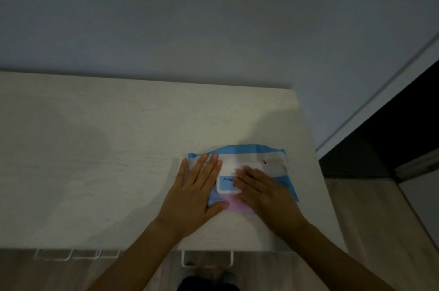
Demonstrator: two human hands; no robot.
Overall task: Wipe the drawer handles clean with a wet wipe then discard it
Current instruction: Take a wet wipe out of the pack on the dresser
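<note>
A blue and white wet wipe pack [273,160] lies flat on the pale wooden top of a drawer unit [107,148], towards its right side. My left hand [194,191] lies flat on the pack's left end with straight fingers and its thumb along the near edge. My right hand [259,188] rests flat over the pack's white lid [225,186], fingers pointing left. White drawer handles [206,259] [54,255] stick out below the front edge of the top.
A plain grey wall rises behind the unit. To the right are a dark opening [392,136] and a white frame. Wood-look floor [380,231] shows on the right and beneath the front edge.
</note>
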